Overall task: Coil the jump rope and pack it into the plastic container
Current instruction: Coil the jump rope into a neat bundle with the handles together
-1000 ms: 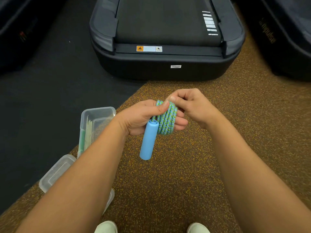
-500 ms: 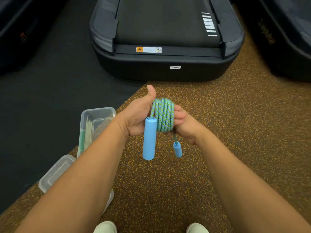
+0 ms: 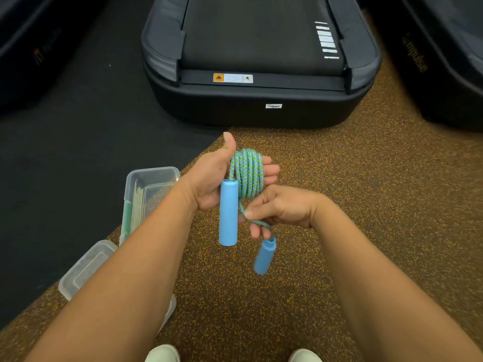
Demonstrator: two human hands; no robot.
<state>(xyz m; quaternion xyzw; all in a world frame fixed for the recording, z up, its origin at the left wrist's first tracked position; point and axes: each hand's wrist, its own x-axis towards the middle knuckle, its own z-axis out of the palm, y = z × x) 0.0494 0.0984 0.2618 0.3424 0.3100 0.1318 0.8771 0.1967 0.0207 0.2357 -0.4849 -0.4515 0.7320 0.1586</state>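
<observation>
**Rope wound on the left hand, free end pinched by the right**

The landmark here is the treadmill (image 3: pixel 261 74), whose dark rear end fills the top middle of the view. Well to its near left, on the speckled brown floor (image 3: pixel 366 192) where it meets a black mat (image 3: pixel 78 152), stands the plastic container (image 3: pixel 150 189), clear and open-topped, with something green and pale inside (too indistinct to name). Nearer the person than that, a second clear piece, apparently its lid (image 3: pixel 86 267), lies partly hidden under the left forearm.

In front of the treadmill's end, above the brown floor, the left hand (image 3: pixel 211 178) is held palm up with the thumb raised and the fingers straight. The jump rope (image 3: pixel 247 173), a green-and-blue braid, is wrapped in several tight turns round those fingers, so the hand is open yet carries the coil. One blue handle (image 3: pixel 228 212) hangs straight down from the coil in front of the left wrist.

Just right of that and slightly nearer the person, the right hand (image 3: pixel 285 207) is closed in a pinch on the loose tail of the rope below the coil. The second blue handle (image 3: pixel 264 257) dangles from this tail beneath the right fingers, tilted and blurred.

Farthest from the treadmill, two pale shoe tips (image 3: pixel 163 354) show at the bottom edge.
</observation>
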